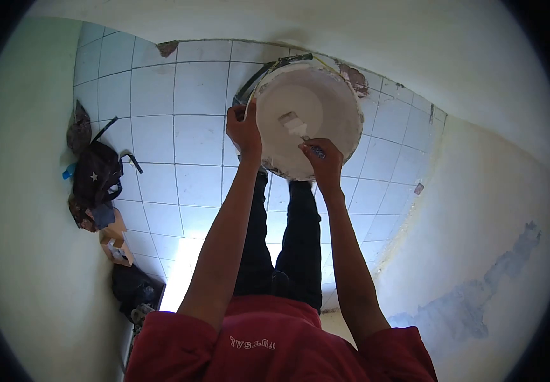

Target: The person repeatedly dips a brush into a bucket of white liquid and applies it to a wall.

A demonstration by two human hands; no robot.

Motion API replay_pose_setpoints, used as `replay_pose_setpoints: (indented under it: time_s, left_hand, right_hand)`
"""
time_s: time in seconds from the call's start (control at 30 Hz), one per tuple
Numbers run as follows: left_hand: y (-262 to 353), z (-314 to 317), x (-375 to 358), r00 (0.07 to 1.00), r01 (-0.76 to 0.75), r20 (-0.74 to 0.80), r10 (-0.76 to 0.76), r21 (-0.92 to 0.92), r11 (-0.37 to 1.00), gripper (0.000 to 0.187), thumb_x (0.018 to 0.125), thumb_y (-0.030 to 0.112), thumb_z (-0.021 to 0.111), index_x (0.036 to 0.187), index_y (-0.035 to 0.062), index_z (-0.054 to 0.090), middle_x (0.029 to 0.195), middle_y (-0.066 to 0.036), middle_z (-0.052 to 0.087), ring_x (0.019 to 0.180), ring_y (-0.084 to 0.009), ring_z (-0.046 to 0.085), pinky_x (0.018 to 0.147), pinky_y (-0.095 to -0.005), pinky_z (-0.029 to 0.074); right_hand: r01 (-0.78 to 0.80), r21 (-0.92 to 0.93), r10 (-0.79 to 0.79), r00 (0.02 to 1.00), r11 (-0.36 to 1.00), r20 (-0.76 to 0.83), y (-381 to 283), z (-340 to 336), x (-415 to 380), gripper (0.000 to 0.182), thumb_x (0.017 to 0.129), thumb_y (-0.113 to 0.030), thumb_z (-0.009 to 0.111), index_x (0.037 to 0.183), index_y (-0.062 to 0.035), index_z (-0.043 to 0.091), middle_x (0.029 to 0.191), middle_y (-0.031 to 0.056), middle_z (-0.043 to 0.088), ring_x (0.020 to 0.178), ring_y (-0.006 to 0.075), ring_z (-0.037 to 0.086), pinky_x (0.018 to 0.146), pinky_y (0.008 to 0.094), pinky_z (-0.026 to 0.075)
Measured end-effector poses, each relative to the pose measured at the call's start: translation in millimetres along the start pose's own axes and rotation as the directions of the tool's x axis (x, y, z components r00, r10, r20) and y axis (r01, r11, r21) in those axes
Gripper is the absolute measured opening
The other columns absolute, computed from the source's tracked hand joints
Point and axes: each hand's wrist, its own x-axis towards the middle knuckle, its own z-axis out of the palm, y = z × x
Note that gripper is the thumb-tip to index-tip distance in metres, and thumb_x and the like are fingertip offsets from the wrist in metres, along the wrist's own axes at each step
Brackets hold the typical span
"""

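Note:
A large round bucket (pixel 351 121) with a pale crust on its rim stands in front of my legs, its inside coated off-white. My left hand (pixel 244 132) is closed on the bucket's left rim, close to its thin handle. In my right hand (pixel 326 162) is a putty knife (pixel 296 125) with a dark bluish handle, gripped between thumb and fingers. Its flat blade points up and left over the inside of the bucket and is partly covered in whitish stuff.
White floor tiles (pixel 201 140) surround the bucket. Along the left wall lie a dark backpack (pixel 97 172) with a star, a cardboard box (pixel 116 245) and a black bag (pixel 136 286). The right wall has a grey patch (pixel 459 312). Dark straps (pixel 244 92) show behind the bucket.

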Motion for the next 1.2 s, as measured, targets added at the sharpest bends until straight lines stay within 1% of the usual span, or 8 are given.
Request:
replay_pose_setpoints:
  time_s: [0.07, 0.13, 0.27, 0.37, 0.43, 0.67, 1.03, 1.2]
  left_hand:
    - [0.4, 0.1, -1.7, 1.0, 0.001, -0.003, -0.001, -0.004, 1.0, 0.036, 0.082, 0.032, 0.076, 0.087, -0.0009, 0.061, 0.076, -0.007, 0.063, 0.069, -0.0173, 0.057, 0.067, -0.0312, 0.047]
    - [3.1, 0.8, -3.2, 1.0, 0.007, -0.008, -0.007, -0.003, 1.0, 0.037, 0.082, 0.032, 0.075, 0.086, -0.0016, 0.062, 0.075, -0.008, 0.063, 0.067, -0.0171, 0.056, 0.066, -0.032, 0.047]
    - [7.3, 0.0, -4.7, 1.0, -0.016, -0.016, 0.017, 0.045, 0.999, 0.038, 0.083, 0.033, 0.074, 0.086, -0.0022, 0.062, 0.073, -0.009, 0.064, 0.067, -0.0169, 0.056, 0.066, -0.0326, 0.047]
    - [9.5, -0.9, -7.4, 1.0, -0.002, -0.006, 0.003, 0.126, 0.992, 0.041, 0.085, 0.038, 0.071, 0.086, -0.0024, 0.064, 0.075, -0.008, 0.064, 0.069, -0.0173, 0.056, 0.068, -0.0327, 0.046]
    - [7.6, -0.8, -7.0, 1.0, -0.018, -0.001, 0.019, 0.108, 0.994, 0.043, 0.084, 0.04, 0.071, 0.086, -0.0025, 0.065, 0.075, -0.009, 0.064, 0.069, -0.0181, 0.057, 0.069, -0.0334, 0.047]
    - [6.5, 0.8, -10.7, 0.998, -0.022, -0.048, 0.029, 0.136, 0.99, 0.045, 0.083, 0.042, 0.073, 0.085, -0.0026, 0.066, 0.076, -0.009, 0.065, 0.07, -0.0181, 0.057, 0.069, -0.0336, 0.047]
    - [2.1, 3.5, -8.7, 0.991, -0.083, -0.097, 0.095, 0.122, 0.989, 0.043, 0.08, 0.039, 0.076, 0.078, -0.0018, 0.062, 0.069, -0.008, 0.062, 0.063, -0.0171, 0.054, 0.063, -0.0323, 0.046]
    - [2.6, 3.1, -9.2, 0.99, -0.092, -0.094, 0.106, 0.143, 0.985, 0.044, 0.08, 0.04, 0.076, 0.078, -0.002, 0.062, 0.069, -0.008, 0.061, 0.063, -0.0172, 0.053, 0.063, -0.0327, 0.046]
  right_hand:
    - [0.06, -0.081, -0.063, 0.998, 0.995, -0.029, 6.2, -0.8, 2.1, 0.02, 0.08, -0.005, 0.07, 0.099, 0.0012, 0.068, 0.087, 0.0145, 0.067, 0.077, 0.0255, 0.066, 0.071, 0.0334, 0.051]
    - [0.139, -0.176, -0.151, 0.987, 0.975, -0.061, 8.7, -1.1, 9.3, 0.017, 0.079, 0.001, 0.069, 0.096, 0.0024, 0.067, 0.08, 0.0122, 0.066, 0.071, 0.0197, 0.067, 0.069, 0.0311, 0.053]
    - [0.149, -0.106, -0.147, 0.989, 0.983, 0.022, 8.8, 1.3, 25.3, 0.017, 0.076, 0.0, 0.071, 0.092, 0.002, 0.067, 0.081, 0.0122, 0.067, 0.071, 0.0207, 0.067, 0.067, 0.0322, 0.052]
    - [0.225, -0.177, -0.22, 0.974, 0.958, 0.046, 9.9, 7.1, 28.5, 0.018, 0.074, -0.002, 0.073, 0.089, 0.0022, 0.066, 0.08, 0.0134, 0.067, 0.071, 0.0215, 0.068, 0.066, 0.0324, 0.052]
    - [0.201, -0.152, -0.194, 0.979, 0.968, 0.058, 13.9, 11.1, 28.4, 0.017, 0.075, -0.004, 0.072, 0.09, 0.001, 0.065, 0.082, 0.0166, 0.065, 0.076, 0.0319, 0.065, 0.069, 0.0379, 0.051]
    - [0.161, -0.129, -0.151, 0.985, 0.979, 0.084, 26.1, 21.8, 29.9, 0.014, 0.076, -0.006, 0.07, 0.086, 0.0003, 0.063, 0.08, 0.0172, 0.064, 0.075, 0.0343, 0.064, 0.069, 0.0406, 0.051]
    - [0.307, -0.148, -0.282, 0.945, 0.94, 0.167, 34.5, 34.9, 31.7, 0.014, 0.075, -0.007, 0.068, 0.083, 0.0001, 0.059, 0.078, 0.0178, 0.062, 0.074, 0.0366, 0.061, 0.068, 0.0443, 0.048]
    - [0.287, -0.107, -0.273, 0.953, 0.952, 0.132, 43.3, 30.8, 33.6, 0.011, 0.081, -0.006, 0.069, 0.086, 0.0019, 0.063, 0.074, 0.0142, 0.065, 0.065, 0.0233, 0.066, 0.063, 0.0338, 0.051]
